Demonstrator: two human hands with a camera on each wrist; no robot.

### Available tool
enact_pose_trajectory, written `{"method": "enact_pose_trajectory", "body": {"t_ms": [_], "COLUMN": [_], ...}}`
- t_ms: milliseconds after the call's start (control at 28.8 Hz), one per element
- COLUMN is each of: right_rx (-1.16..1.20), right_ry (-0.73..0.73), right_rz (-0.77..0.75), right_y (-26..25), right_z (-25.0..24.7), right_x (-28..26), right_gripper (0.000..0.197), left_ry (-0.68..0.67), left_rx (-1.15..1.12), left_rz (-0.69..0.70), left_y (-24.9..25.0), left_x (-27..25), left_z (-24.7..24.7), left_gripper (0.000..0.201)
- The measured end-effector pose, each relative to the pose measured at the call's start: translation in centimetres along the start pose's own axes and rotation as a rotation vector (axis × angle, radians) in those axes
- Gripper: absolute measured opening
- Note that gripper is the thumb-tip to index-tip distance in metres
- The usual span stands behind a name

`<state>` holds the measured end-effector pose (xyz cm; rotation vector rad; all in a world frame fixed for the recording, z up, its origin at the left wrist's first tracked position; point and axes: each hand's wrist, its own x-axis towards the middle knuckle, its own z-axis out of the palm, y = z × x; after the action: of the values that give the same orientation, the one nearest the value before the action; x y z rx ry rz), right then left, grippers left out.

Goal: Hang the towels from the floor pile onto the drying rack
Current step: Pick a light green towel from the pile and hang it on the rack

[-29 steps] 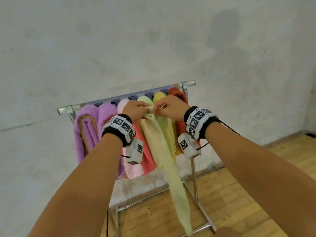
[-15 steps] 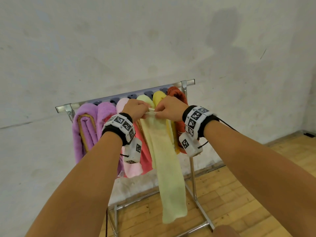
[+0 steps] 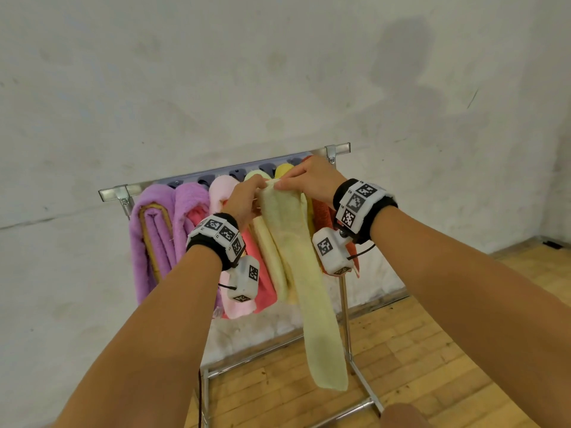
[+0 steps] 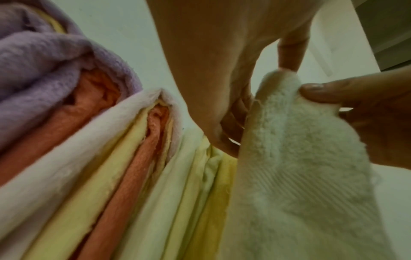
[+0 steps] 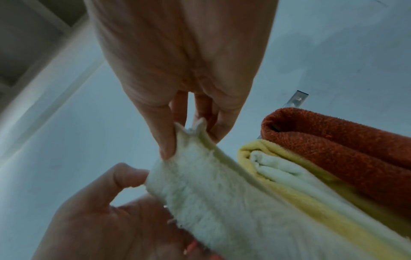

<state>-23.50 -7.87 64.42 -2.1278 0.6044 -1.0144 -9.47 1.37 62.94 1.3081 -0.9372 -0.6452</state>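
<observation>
A pale yellow towel [image 3: 309, 273] hangs lengthwise in front of the drying rack [image 3: 117, 193], its lower end near the rack's foot. Both hands pinch its top edge just below the rack's top bar. My left hand [image 3: 259, 196] grips the left part of that edge. My right hand [image 3: 279, 185] pinches the right corner between thumb and fingers [image 5: 169, 140]. The right wrist view shows the towel [image 5: 222, 202] with its corner sticking up between those fingers. The left wrist view shows the fluffy towel [image 4: 300, 176] with the right hand's thumb on it.
Several towels hang side by side on the rack: purple [image 3: 154, 230], pink [image 3: 221, 193], coral [image 3: 262, 282], yellow [image 5: 278, 167] and rust [image 5: 333, 140]. A white wall stands close behind. The wooden floor [image 3: 448, 350] lies to the right, with the rack's metal base [image 3: 361, 381] below.
The towel went from a narrow twisted strip to a flat spread strip, and its lower end rose. Both hands kept hold of the top edge and shifted slightly up toward the bar.
</observation>
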Motion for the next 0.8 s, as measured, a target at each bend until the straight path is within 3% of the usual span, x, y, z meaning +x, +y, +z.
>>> {"method": "enact_pose_trajectory", "body": {"t_ms": [69,243,382,521,625,729,798], "right_rx": [0.114,0.253,0.324,0.46,0.549,0.546,0.538], "right_ry": [0.07,0.141,0.004,-0.108,-0.035,0.057,0.065], "right_rz": [0.033,0.006,0.109,0.22,0.144,0.092,0.082], "right_y": [-0.1,-0.4,1.1,2.2,2.1,1.4,1.1], "right_z": [-0.3,-1.8,-2.5,-2.6,-2.7,-2.6,-2.5], "right_x": [0.1,-0.3,-0.7,-1.7,-2.1,-1.9,-1.9], "right_gripper": [0.013,0.022,0.062,0.045,0.038,0.036,0.036], "left_ry": [-0.075,-0.189,-0.2,-0.116,-0.135,-0.22,-0.219], "left_rx": [-0.105,0.064,0.039,-0.07,-0.077,0.026,0.03], "left_rz": [-0.022,0.093,0.125,0.158,0.138,0.049,0.059], "left_y": [-0.5,0.1,1.0,1.9,1.7,0.8,0.5], "left_x": [-0.2,-0.2,0.0,0.1,-0.1,-0.2,-0.1], "left_z": [0.2,1.1,1.5,1.8,1.8,2.1,2.2], "left_gripper": [0.016,0.015,0.025,0.024,0.022,0.034,0.036]}}
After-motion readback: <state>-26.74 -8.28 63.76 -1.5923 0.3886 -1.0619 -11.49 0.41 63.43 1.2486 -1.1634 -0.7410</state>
